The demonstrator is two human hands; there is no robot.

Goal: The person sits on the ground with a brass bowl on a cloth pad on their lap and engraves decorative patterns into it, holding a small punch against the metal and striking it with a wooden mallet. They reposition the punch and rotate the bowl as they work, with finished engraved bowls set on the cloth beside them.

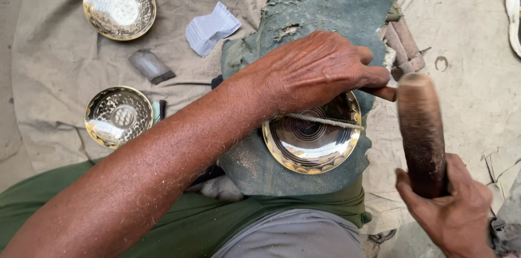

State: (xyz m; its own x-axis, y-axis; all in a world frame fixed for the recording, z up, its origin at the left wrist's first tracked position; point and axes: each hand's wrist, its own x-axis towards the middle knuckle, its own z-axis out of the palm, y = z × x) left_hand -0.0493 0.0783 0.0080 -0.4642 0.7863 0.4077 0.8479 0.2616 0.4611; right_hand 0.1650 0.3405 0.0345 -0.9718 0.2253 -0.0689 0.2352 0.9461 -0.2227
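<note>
A shiny brass bowl [312, 147] with an engraved ring pattern rests on a worn dark green cloth pad [325, 16] in front of me. My left hand [317, 68] reaches across it and grips a thin metal rod [325, 121] that lies over the bowl's inside. My right hand [453, 209] is at the lower right, closed around the lower end of a thick wooden mallet [420, 122] held upright just right of the bowl.
Two more patterned brass bowls lie on the beige ground cloth at left, one at top [119, 5] and one lower [118, 116]. Between them are a small dark block [151, 66] and a folded white paper [210, 27]. A white sandal [514, 19] shows at the right edge.
</note>
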